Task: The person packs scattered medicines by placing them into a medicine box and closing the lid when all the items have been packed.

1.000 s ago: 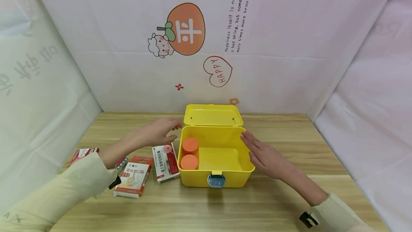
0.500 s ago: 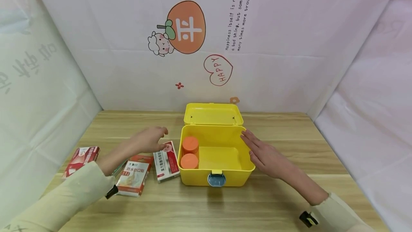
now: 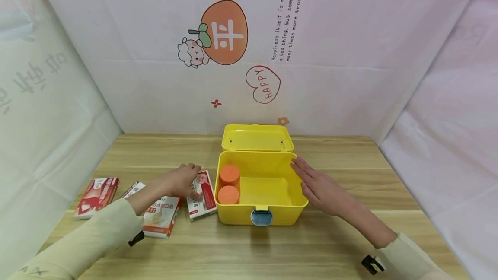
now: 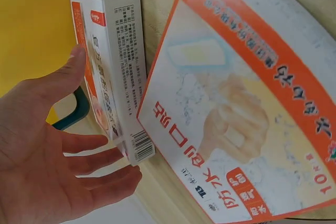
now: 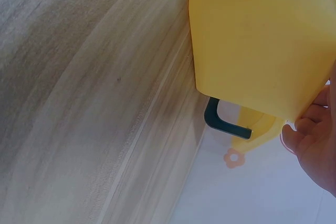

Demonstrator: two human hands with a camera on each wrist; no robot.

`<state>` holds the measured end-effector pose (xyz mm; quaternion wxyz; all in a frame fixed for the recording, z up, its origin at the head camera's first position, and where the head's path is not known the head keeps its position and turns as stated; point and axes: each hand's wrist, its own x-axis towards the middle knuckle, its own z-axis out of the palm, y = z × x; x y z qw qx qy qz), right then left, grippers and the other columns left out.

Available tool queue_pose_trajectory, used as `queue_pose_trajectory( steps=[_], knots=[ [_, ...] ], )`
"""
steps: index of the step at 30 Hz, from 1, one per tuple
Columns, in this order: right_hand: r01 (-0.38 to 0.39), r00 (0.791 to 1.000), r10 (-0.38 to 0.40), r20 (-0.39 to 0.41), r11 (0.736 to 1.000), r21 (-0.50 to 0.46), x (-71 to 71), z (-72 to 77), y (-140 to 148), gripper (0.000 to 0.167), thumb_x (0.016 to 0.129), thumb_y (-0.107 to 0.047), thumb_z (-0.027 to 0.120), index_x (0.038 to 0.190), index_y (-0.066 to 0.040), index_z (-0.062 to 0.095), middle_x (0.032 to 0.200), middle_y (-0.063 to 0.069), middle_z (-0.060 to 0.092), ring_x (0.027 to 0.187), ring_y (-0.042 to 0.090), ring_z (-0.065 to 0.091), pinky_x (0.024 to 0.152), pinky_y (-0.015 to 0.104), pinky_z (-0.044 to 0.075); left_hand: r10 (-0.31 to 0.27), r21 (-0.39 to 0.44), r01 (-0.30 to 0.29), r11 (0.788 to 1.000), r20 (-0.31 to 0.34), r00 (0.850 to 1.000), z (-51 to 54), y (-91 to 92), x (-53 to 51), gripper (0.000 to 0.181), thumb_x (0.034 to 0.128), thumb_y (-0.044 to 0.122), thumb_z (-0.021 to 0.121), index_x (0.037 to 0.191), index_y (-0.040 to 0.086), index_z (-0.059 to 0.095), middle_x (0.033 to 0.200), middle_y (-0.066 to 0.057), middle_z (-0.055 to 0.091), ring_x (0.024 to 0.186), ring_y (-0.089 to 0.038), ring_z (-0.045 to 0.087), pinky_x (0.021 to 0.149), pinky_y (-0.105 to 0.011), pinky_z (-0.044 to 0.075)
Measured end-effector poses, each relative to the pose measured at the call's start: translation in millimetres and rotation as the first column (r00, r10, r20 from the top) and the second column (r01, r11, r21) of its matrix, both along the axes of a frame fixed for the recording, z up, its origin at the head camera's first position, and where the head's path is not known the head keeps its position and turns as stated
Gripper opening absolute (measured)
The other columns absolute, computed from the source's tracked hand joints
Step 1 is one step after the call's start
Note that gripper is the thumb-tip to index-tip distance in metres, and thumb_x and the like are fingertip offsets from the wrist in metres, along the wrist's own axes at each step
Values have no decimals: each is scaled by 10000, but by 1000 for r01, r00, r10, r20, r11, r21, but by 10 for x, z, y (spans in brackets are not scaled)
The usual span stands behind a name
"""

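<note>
My left hand (image 3: pixel 180 181) hovers over a slim white-and-red medicine box (image 3: pixel 201 208), thumb and fingers spread apart. In the left wrist view the thumb and loosely bent fingers reach toward the medicine box's side; whether they touch it I cannot tell. Right of it stands a yellow storage box (image 3: pixel 260 191), its lid (image 3: pixel 256 139) folded back. Inside its left end are two orange-topped containers (image 3: pixel 230 174). My right hand (image 3: pixel 323 189) rests straight fingers against the storage box's right rim, also seen near the yellow wall (image 5: pixel 257 40) in the right wrist view.
Left of the medicine box lies an orange-and-white adhesive bandage box (image 3: pixel 160 219). A white box (image 3: pixel 133 188) is partly hidden behind the left forearm. A red-and-white box (image 3: pixel 97 195) lies farther left. A blue-grey latch (image 3: pixel 261 217) sticks out at the storage box's front.
My left hand has moved left and down from beside the storage box's rim to over the medicine box. The right hand has stayed at the right rim.
</note>
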<state>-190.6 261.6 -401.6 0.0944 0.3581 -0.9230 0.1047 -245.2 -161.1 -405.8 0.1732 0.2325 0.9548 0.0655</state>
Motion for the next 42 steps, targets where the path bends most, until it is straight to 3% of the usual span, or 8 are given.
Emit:
queue_pose_trajectory(
  steps=[8, 17, 28, 34, 37, 42],
  knots=[
    [15, 1000, -15, 12, 1000, -12, 2, -21, -6, 544, 1011, -103, 483, 1526, 8, 348, 1602, 185, 334, 1431, 361, 401, 963, 463, 532, -11, 2, 11, 1000, 31, 999, -69, 4, -22, 954, 774, 461, 836, 1428, -94, 418, 1365, -289, 519, 1251, -421, 540, 1045, -548, 461],
    [18, 1000, -18, 13, 1000, -8, 3, -6, -6, 543, 1014, -101, 468, 1530, 8, 337, 1605, 194, 321, 1426, 365, 408, 972, 467, 526, 23, 54, -26, 998, 52, 998, -95, 29, -52, 901, 743, 391, 878, 1397, -57, 451, 1289, -248, 557, 1160, -368, 577, 1014, -539, 489],
    [17, 1000, -17, 15, 1000, -5, 4, -16, -6, 535, 1015, -95, 463, 1527, 7, 345, 1601, 200, 325, 1417, 363, 422, 957, 473, 531, 78, 105, -80, 991, 23, 997, -80, 26, -17, 957, 689, 375, 916, 1396, -72, 453, 1310, -297, 491, 1128, -413, 493, 952, -562, 492],
    [26, 999, -26, 26, 1000, -12, 0, -8, -8, 538, 1012, -92, 480, 1526, 3, 352, 1603, 186, 332, 1432, 359, 402, 982, 466, 521, 75, 131, -70, 989, -32, 997, -50, 18, -8, 839, 695, 346, 915, 1294, -89, 520, 1192, -275, 515, 1010, -364, 471, 853, -501, 507],
    [25, 999, -25, 20, 1000, -15, 1, -9, -10, 536, 1011, -92, 483, 1523, 4, 357, 1599, 188, 339, 1431, 364, 400, 985, 467, 519, 65, 159, -57, 986, -48, 997, -34, -5, -19, 787, 703, 323, 911, 1254, -89, 529, 1121, -245, 550, 957, -334, 504, 820, -482, 508],
    [11, 1000, -12, -15, 1000, -15, -1, -17, -3, 529, 1008, -96, 479, 1514, 13, 369, 1586, 200, 357, 1418, 371, 417, 958, 462, 534, 44, 216, -36, 976, -31, 999, -27, -59, -55, 710, 758, 288, 875, 1258, -68, 519, 1090, -177, 640, 988, -285, 612, 898, -468, 526]
  ],
)
